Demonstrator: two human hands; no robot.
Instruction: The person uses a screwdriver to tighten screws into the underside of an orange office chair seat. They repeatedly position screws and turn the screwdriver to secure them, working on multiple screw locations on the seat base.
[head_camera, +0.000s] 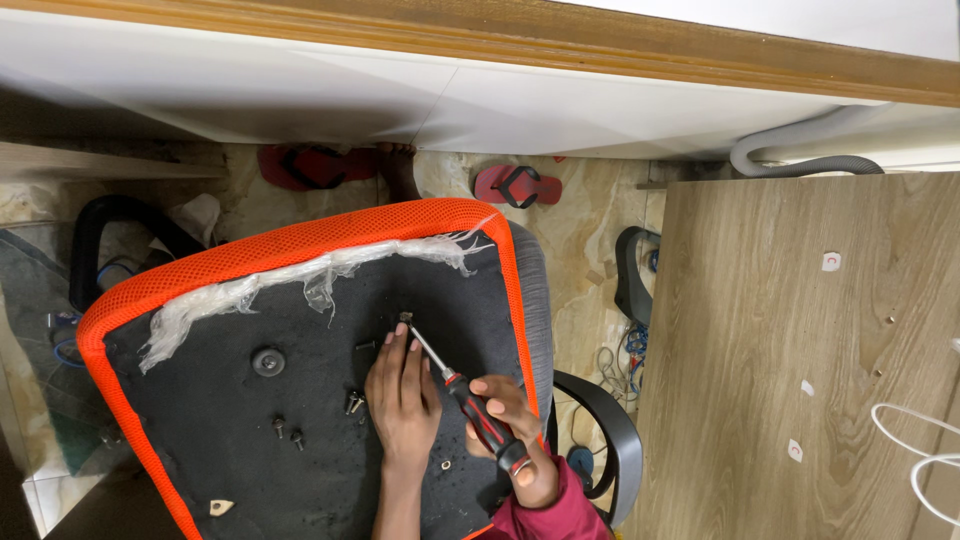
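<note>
Gripping screwdriver (470, 400), right hand (515, 430) angled.

Orange mesh-edged seat (300, 245), matt black underside.

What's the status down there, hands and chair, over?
Right hand gripping red-black screwdriver, tip at a screw. Left hand flat on upturned chair seat. Loose screws lying near left hand.

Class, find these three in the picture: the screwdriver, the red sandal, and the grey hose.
screwdriver (480, 415), head view, on its red and black handle.
red sandal (517, 186), head view, on its strap.
grey hose (800, 150), head view, on its curved middle.
</note>
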